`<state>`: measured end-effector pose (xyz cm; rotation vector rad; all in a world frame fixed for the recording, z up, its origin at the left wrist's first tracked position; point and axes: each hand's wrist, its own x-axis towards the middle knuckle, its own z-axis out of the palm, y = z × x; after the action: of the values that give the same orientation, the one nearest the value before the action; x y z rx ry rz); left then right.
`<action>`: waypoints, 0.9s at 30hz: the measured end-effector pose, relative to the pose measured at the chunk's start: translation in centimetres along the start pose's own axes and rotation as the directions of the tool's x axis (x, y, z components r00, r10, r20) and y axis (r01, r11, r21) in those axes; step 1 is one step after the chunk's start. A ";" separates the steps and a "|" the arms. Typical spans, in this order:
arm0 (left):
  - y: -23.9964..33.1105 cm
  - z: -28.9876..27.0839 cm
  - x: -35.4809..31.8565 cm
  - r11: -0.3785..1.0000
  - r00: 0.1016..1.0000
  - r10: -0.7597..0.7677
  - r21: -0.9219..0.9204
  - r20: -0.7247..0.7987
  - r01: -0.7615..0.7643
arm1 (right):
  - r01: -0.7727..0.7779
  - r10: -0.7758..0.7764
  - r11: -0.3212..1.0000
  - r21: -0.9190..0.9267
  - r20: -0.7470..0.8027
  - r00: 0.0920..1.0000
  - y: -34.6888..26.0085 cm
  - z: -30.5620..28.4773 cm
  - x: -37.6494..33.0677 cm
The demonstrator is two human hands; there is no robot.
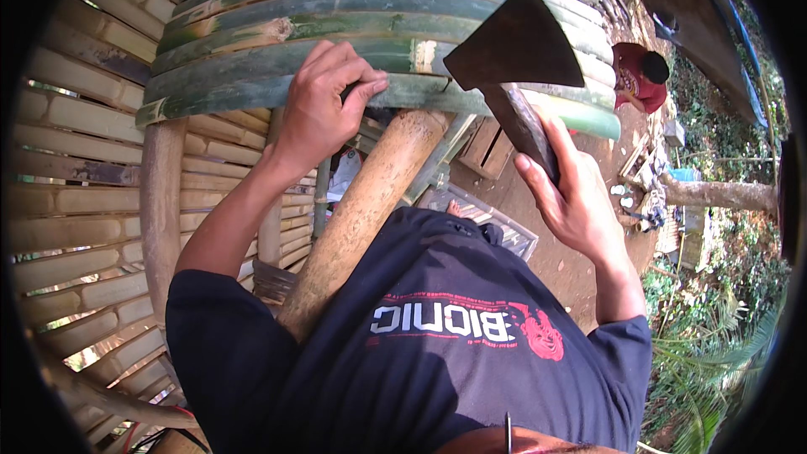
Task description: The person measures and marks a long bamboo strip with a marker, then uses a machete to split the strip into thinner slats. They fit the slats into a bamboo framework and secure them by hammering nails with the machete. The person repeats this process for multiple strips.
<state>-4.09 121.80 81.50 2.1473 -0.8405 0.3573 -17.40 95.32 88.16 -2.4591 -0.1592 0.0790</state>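
Note:
My right hand grips the dark handle of a hatchet. Its broad, dark blade is raised over the right part of a surface of split green bamboo slats. At the slats' near edge is my left hand, closed, with thumb and forefinger pinched together against the nearest slat. Whatever lies between those fingertips is too small or hidden to make out. A short dark mark shows on that slat between my hands. The hatchet blade covers part of the slats behind it.
A thick bamboo pole slants under the slats, close to my body. On the left stands a post before a bamboo-slat wall. Below are a wooden crate and dirt ground. A person in red crouches at the far right.

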 end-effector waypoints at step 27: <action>-0.3 0.2 -0.3 1.000 1.000 0.013 0.020 -0.028 -0.012 | 0.053 -0.047 0.997 0.059 -0.102 0.994 0.0 -1.1 0.0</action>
<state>-4.10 121.92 81.01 2.1513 -0.8378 0.4032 -17.25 94.65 89.07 -2.3896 -0.1722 -0.0608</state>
